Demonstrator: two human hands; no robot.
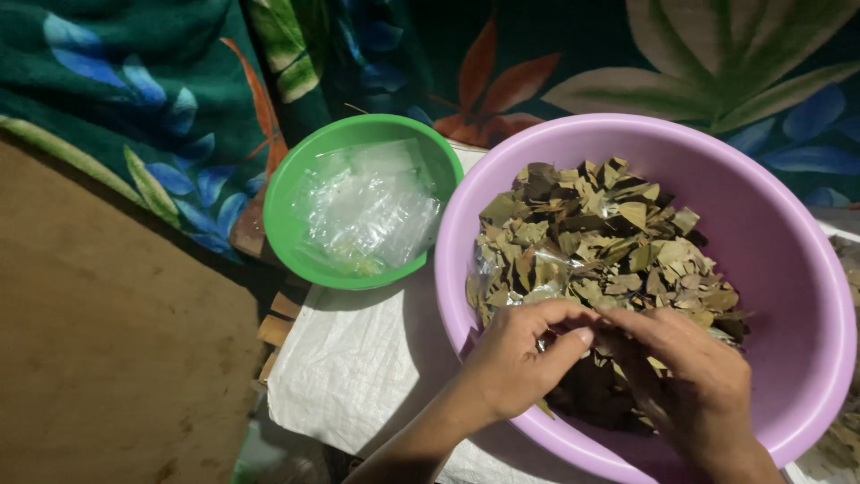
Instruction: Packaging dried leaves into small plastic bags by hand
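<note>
Centrally, the dried leaves point(602, 242) fill the lilac plastic basin point(788, 269), where the left hand point(520, 354) and right hand point(694, 376) meet, fingers pinched on a small clear packet point(548, 336) among them. Beside the basin, a green bowl point(296, 170) holds clear plastic bags point(367, 211); both stand on a white woven sack point(358, 358).

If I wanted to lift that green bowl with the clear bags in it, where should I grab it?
Probably by the rim of the green bowl on its left side, coming in from the left. The rim is thin, bare and exposed there, while its right edge sits close against the purple basin, and the clear plastic bags fill the inside.
</note>
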